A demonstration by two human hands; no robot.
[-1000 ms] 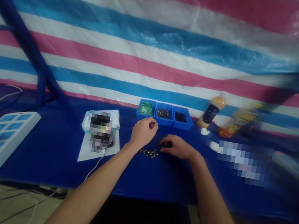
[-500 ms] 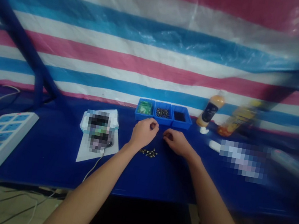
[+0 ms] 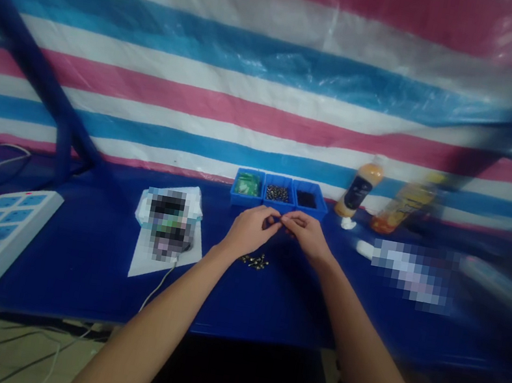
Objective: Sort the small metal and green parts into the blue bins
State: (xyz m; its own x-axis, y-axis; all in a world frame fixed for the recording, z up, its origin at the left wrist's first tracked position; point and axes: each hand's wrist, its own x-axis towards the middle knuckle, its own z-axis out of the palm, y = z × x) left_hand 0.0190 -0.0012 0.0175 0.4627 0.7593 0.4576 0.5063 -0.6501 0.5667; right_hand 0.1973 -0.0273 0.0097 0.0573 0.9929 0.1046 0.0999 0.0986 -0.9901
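left hand (image 3: 247,231), right hand (image 3: 306,235) curled, fingertips (image 3: 286,221) meeting, any hold hidden

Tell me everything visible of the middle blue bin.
The middle blue bin is a small, open-topped, plastic-looking rectangular tray, holding a heap of small silvery-dark metal parts. It sits on the blue tabletop, its sides against a bin of green items and a bin of dark pieces. The left hand and right hand are just in front, apparently not touching it.

Nothing legible: dark label on the orange bottle (image 3: 357,192) and the yellow bottle's wrapper (image 3: 407,203) too blurred to read; pixelated patches (image 3: 168,226) hide the rest
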